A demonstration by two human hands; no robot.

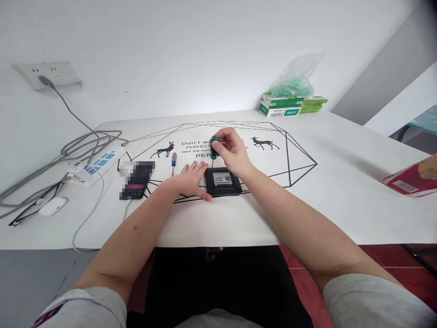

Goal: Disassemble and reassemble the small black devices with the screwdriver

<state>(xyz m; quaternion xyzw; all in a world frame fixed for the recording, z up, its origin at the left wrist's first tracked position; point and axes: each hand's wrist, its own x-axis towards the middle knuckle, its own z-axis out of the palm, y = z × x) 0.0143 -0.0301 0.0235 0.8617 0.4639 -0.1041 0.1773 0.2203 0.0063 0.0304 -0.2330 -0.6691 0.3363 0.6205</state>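
Note:
A black, flat, square-cornered device (223,189) with a white printed label lies on the white table, label side up. My right hand (232,150) grips a green and black screwdriver (215,148) by its handle. The screwdriver stands nearly upright, its shaft pointing down at the upper left part of the device; whether the tip sits in a screw I cannot tell. My left hand (192,179) lies flat with fingers spread, its thumb against the device's left side. Just left of that hand rests a second screwdriver (174,159) with a pinkish and blue handle.
Left of my hands are a phone (138,181), a power strip (102,164) with grey cables, glasses (36,205) and a white earbud case (53,206). Green and white boxes (282,105) under a plastic bag (297,77) stand at the back right. A red package (411,180) lies at the right.

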